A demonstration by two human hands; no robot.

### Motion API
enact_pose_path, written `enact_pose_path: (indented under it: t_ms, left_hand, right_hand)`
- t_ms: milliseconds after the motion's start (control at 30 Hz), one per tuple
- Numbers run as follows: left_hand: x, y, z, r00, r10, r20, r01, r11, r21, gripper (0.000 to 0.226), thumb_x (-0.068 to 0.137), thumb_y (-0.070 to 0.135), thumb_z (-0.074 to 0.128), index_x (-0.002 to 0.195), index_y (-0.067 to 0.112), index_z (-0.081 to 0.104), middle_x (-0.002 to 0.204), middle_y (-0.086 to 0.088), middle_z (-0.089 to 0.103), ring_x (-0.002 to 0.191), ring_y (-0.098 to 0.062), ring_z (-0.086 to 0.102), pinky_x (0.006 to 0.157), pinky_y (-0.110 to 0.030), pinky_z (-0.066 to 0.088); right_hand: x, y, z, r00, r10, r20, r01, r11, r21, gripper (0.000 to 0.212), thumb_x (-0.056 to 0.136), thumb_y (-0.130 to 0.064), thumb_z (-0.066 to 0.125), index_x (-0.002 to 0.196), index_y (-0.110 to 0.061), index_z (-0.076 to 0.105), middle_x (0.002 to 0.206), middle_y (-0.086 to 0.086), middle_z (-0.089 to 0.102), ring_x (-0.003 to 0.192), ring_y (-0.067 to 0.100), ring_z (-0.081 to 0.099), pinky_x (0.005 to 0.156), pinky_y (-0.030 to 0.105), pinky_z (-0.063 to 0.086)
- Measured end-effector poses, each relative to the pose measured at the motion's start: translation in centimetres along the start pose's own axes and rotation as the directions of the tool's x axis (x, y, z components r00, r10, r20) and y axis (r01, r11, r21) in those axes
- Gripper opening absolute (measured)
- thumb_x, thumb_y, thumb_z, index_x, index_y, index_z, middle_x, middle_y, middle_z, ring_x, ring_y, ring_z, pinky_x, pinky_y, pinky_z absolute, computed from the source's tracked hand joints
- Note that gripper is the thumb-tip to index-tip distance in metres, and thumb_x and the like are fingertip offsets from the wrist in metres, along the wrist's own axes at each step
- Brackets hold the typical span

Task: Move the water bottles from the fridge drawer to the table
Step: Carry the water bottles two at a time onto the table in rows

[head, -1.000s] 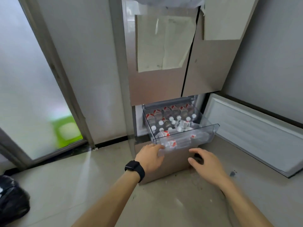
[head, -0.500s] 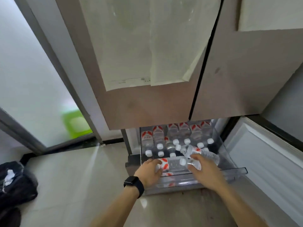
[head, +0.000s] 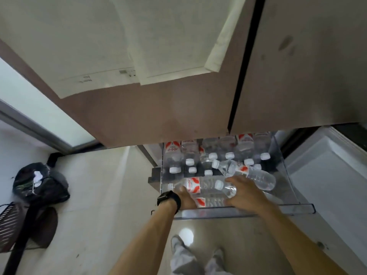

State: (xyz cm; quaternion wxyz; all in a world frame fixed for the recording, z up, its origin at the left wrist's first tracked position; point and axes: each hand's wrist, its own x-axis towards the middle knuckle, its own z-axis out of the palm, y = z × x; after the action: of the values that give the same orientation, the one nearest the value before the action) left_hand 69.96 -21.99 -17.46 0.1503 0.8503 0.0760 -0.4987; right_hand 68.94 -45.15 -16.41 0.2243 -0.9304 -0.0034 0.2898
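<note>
The clear fridge drawer (head: 288, 208) is pulled out below the upper doors. It holds several water bottles with white caps and red-and-white labels, most of them upright (head: 227, 147) at the back. Three lie on their sides in front. My left hand (head: 185, 198), with a black watch on its wrist, curls round one lying bottle (head: 196, 185) at the drawer's front left. My right hand (head: 247, 194) is closed over another lying bottle (head: 226, 188) whose cap points left. A third bottle (head: 250, 174) lies slantwise just behind my right hand.
The brown upper fridge doors (head: 178, 116) with taped papers loom overhead. A white lower door (head: 327, 175) stands open on the right. A black bag (head: 39, 185) and a dark slatted basket (head: 10, 221) sit on the tiled floor at left. My feet (head: 190, 253) are below the drawer.
I have come closer and now look down into the drawer. Both hands went from its front edge into it and closed on lying bottles.
</note>
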Motion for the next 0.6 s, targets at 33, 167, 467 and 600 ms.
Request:
enact_pose_path:
  t_ms: [33,167,467,600]
  left_hand:
    - [0.3,-0.1,0.1,0.999,0.001,0.033,-0.001,1.000,0.015,0.085,0.098,0.045,0.056,0.159,0.011,0.008,0.166,-0.006,0.018,0.152,-0.025,0.020,0.119,-0.034,0.024]
    - [-0.3,0.4,-0.1,0.999,-0.031,-0.038,0.030,0.999,-0.043,0.088,0.098,0.037,0.061,0.158,0.004,0.006,0.163,-0.013,0.021,0.148,-0.031,0.026,0.115,-0.036,0.027]
    - [-0.4,-0.6,0.1,0.997,-0.007,-0.072,0.004,0.999,-0.038,0.093,0.087,0.047,0.071,0.152,0.005,0.020,0.151,-0.020,0.040,0.136,-0.034,0.044,0.110,-0.039,0.040]
    - [-1.2,-0.1,-1.3,0.990,0.103,-0.092,-0.096,0.993,0.075,0.094,0.077,0.063,0.074,0.147,0.010,0.039,0.146,-0.013,0.051,0.132,-0.031,0.051,0.110,-0.041,0.042]
  right_hand:
    - [0.1,0.0,0.0,1.000,0.006,0.005,-0.005,1.000,-0.018,0.087,0.068,-0.054,0.079,0.145,-0.040,0.039,0.156,-0.004,0.034,0.137,0.024,0.039,0.108,0.041,0.042]
    - [-0.1,-0.2,-0.1,1.000,0.025,0.011,-0.024,0.997,-0.076,0.089,0.071,-0.056,0.076,0.148,-0.041,0.034,0.158,-0.003,0.026,0.141,0.026,0.032,0.110,0.042,0.038]
    - [0.0,-0.3,0.2,1.000,0.025,-0.011,-0.026,0.996,-0.086,0.083,0.071,-0.051,0.078,0.143,-0.042,0.038,0.154,-0.004,0.029,0.139,0.026,0.032,0.107,0.044,0.040]
    - [0.7,-0.8,0.1,0.999,0.046,-0.027,-0.051,0.979,-0.195,0.073,0.077,-0.059,0.072,0.142,-0.045,0.042,0.150,0.001,0.033,0.136,0.029,0.035,0.108,0.049,0.038]
